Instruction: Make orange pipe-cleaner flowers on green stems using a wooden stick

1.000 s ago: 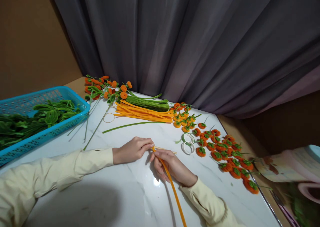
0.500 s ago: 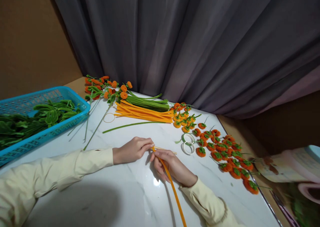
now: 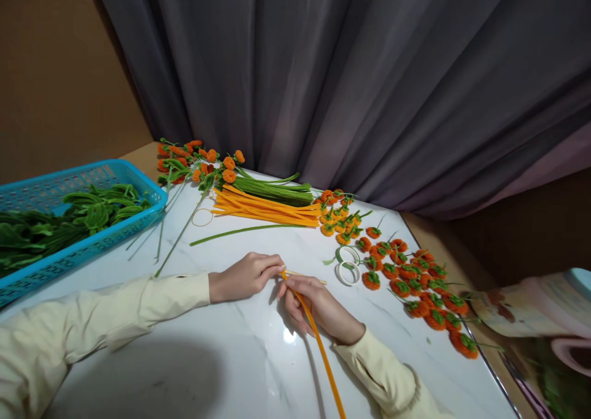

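A narrow orange strip was held slanted over the desk, its upper end beside a thin pale stick.

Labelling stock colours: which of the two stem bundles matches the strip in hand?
The orange bundle, the one nearer the person: it shares the orange of the strip running through the right hand. The other bundle, just behind it, is green.

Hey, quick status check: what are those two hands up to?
Left hand and right hand closed, fingertips together. Orange strip pinched, tail trailing toward the near edge. White rings beside right hand, not touching.
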Available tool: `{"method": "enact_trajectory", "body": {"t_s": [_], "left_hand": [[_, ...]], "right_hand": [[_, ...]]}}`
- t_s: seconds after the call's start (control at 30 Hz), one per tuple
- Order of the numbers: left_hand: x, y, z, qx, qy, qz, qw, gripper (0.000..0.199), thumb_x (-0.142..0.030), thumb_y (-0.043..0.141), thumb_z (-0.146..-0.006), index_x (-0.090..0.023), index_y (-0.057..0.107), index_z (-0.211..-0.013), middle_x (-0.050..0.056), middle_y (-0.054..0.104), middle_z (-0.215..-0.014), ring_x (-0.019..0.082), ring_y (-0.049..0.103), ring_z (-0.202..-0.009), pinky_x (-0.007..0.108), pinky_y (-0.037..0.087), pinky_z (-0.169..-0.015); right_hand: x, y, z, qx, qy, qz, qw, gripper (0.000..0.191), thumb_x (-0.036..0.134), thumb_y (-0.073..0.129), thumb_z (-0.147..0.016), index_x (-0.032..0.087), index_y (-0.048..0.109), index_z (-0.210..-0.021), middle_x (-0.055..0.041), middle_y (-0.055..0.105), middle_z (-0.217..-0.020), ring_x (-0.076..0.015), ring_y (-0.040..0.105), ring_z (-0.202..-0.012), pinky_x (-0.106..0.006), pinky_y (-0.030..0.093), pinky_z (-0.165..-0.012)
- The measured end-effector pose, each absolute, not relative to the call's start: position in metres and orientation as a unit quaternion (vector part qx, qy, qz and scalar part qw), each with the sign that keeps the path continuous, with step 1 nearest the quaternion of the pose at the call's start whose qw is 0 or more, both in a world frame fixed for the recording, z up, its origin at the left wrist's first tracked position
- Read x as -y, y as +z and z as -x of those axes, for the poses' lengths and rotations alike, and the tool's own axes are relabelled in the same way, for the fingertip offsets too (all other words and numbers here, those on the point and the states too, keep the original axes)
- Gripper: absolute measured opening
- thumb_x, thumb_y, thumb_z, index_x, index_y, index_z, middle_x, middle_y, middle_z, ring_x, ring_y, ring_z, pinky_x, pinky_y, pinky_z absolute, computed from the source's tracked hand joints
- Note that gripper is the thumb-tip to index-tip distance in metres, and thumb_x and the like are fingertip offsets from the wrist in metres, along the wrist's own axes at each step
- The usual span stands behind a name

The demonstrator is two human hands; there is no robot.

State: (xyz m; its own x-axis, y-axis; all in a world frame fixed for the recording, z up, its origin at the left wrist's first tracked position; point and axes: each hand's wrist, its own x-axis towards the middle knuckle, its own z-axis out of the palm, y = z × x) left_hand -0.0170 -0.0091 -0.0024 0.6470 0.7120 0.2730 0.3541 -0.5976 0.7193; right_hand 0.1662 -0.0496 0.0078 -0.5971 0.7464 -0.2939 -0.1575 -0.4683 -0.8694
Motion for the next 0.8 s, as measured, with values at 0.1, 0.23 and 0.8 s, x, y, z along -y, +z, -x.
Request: {"method": "enact_trajectory", "body": {"t_s": [0.1,0.23,0.8], "left_hand": [[0.0094,-0.0026,0.0175,-0.315,0.277,-0.848,0.323,0.025,-0.023,0.037,-0.094,-0.016,0.058,-0.084,0.002,0.065,-0.075,0.012,0.059,-0.067,0.021,0.042,-0.065],[0.0095,-0.0021,0.0177,-0.316,0.275,-0.849,0.321,0.025,-0.023,0.036,-0.094,-0.016,0.058,-0.084,0.002,0.064,-0.075,0.012,0.058,-0.066,0.021,0.042,-0.064],[0.0087,-0.0027,0.0172,-0.316,0.277,-0.849,0.32,0.025,-0.023,0.036,-0.094,-0.016,0.058,-0.083,0.002,0.065,-0.076,0.012,0.059,-0.067,0.02,0.042,-0.065]], "right_hand": [[0.05,0.0083,-0.166,0.426,0.785,0.345,0.291,0.028,0.038,0.05,-0.086,0.012,0.057,-0.078,0.0039,0.05,-0.042,-0.008,0.042,-0.027,-0.016,0.028,-0.026],[0.05,0.0076,-0.166,0.426,0.786,0.339,0.292,0.029,0.038,0.05,-0.087,0.012,0.057,-0.078,0.0041,0.05,-0.042,-0.0081,0.042,-0.027,-0.016,0.029,-0.026],[0.048,0.0065,-0.167,0.429,0.786,0.341,0.287,0.028,0.036,0.047,-0.087,0.012,0.058,-0.079,0.0036,0.05,-0.041,-0.0091,0.042,-0.026,-0.017,0.029,-0.025]]}}
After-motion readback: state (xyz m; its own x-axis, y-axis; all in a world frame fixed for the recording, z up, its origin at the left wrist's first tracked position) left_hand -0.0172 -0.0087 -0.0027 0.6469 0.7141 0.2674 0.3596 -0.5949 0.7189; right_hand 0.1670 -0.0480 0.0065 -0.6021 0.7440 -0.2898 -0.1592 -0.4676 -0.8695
